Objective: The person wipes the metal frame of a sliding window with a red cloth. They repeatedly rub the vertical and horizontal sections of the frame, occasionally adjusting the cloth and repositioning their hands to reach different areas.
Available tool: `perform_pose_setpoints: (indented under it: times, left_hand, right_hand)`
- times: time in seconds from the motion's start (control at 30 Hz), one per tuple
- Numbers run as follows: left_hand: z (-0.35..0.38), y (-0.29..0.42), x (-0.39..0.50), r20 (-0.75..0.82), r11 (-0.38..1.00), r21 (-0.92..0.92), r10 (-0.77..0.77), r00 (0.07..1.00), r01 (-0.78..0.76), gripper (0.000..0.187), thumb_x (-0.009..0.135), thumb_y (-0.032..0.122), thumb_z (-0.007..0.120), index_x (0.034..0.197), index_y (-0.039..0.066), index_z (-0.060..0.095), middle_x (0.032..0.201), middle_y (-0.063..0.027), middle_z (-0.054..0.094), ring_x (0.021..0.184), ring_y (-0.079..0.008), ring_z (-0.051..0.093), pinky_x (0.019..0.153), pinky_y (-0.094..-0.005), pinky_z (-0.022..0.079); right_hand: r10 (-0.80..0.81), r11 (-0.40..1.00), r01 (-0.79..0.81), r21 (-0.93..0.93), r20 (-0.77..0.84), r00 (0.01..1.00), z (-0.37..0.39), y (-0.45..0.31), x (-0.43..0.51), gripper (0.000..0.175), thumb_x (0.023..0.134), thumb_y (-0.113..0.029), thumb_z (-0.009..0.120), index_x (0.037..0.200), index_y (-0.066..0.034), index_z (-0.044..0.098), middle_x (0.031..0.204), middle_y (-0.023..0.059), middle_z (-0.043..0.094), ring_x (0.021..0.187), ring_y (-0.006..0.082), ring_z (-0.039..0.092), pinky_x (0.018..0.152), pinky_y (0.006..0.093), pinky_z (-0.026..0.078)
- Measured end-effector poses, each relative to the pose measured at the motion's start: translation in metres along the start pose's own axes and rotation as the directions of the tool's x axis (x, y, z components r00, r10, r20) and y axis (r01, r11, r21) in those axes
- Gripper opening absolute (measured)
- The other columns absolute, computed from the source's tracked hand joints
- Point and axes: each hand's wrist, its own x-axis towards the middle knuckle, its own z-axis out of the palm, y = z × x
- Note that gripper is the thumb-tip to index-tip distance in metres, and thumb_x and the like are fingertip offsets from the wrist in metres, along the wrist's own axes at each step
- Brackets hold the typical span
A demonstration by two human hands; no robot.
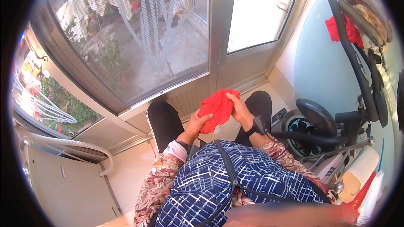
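Observation:
A bunched red cloth (217, 110) is held up between both hands, above the gap between my knees. My left hand (197, 123) grips its lower left part, with the thumb lying on top of the fabric. At its upper right edge, my right hand (240, 108) pinches the cloth between thumb and fingers. Each wrist wears a dark band, and a small black device with a cable sits by the right one. The fingers beneath the cloth are hidden.
A metal-framed glass door (217, 37) stands in front. On the right are an exercise bike (315, 126) with another red cloth (344, 31) on it, and a metal rack (341, 157) holding rolls. A grey folded panel (69, 183) with a curved tube stands at left.

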Motion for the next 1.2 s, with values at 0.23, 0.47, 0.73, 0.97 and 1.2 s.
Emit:
perform_pose_setpoints:
  times: [0.23,0.47,0.73,0.97,1.2]
  left_hand:
    - [-0.007,0.003,-0.014,0.077,0.977,0.213,0.016,0.997,-0.032,0.059,0.088,0.011,0.079,0.142,0.001,0.058,0.127,-0.0079,0.070,0.112,-0.0158,0.068,0.100,-0.0319,0.055]
    - [0.015,0.008,-0.029,0.194,0.996,0.085,-0.041,0.980,0.024,0.064,0.088,0.014,0.078,0.146,0.001,0.053,0.131,-0.0072,0.067,0.117,-0.0163,0.065,0.105,-0.0327,0.052]
    - [0.015,-0.001,-0.021,0.091,0.988,-0.154,0.021,0.996,-0.007,0.054,0.098,0.024,0.074,0.141,0.000,0.055,0.128,-0.0091,0.067,0.116,-0.0183,0.066,0.101,-0.0345,0.054]
    - [0.001,-0.023,-0.008,-0.035,0.999,0.037,0.011,0.999,-0.009,0.057,0.108,0.039,0.056,0.147,0.000,0.043,0.132,-0.0161,0.065,0.116,-0.0227,0.066,0.095,-0.0371,0.054]
    - [-0.002,-0.009,-0.025,-0.057,0.946,-0.022,0.322,0.945,-0.323,0.079,0.104,0.045,0.063,0.160,0.004,0.025,0.152,-0.0231,0.048,0.135,-0.0311,0.057,0.109,-0.0436,0.049]
  right_hand:
    - [-0.194,0.978,0.189,-0.083,-0.051,0.980,-0.009,0.008,0.007,0.043,0.101,-0.032,0.069,0.132,-0.0028,0.062,0.115,0.0079,0.068,0.112,0.0177,0.066,0.100,0.0360,0.054]
    - [0.298,0.935,-0.247,-0.254,0.188,0.936,-0.011,0.012,-0.005,0.054,0.104,-0.050,0.062,0.129,-0.0024,0.066,0.119,0.0103,0.072,0.109,0.0198,0.069,0.098,0.0352,0.055]
    - [0.171,0.985,-0.166,-0.040,0.186,0.968,-0.002,-0.007,-0.022,0.044,0.107,-0.040,0.060,0.124,0.0000,0.066,0.120,0.0126,0.073,0.108,0.0220,0.071,0.096,0.0370,0.057]
    - [-0.331,0.916,0.369,0.154,-0.225,0.916,0.021,-0.030,-0.029,0.035,0.106,-0.032,0.061,0.120,0.0002,0.067,0.117,0.0122,0.073,0.107,0.0233,0.071,0.095,0.0384,0.057]
    - [-0.664,0.711,0.586,-0.388,-0.098,0.741,0.056,-0.022,-0.040,0.024,0.101,-0.021,0.071,0.114,0.0000,0.070,0.104,0.0072,0.074,0.093,0.0133,0.068,0.084,0.0290,0.055]
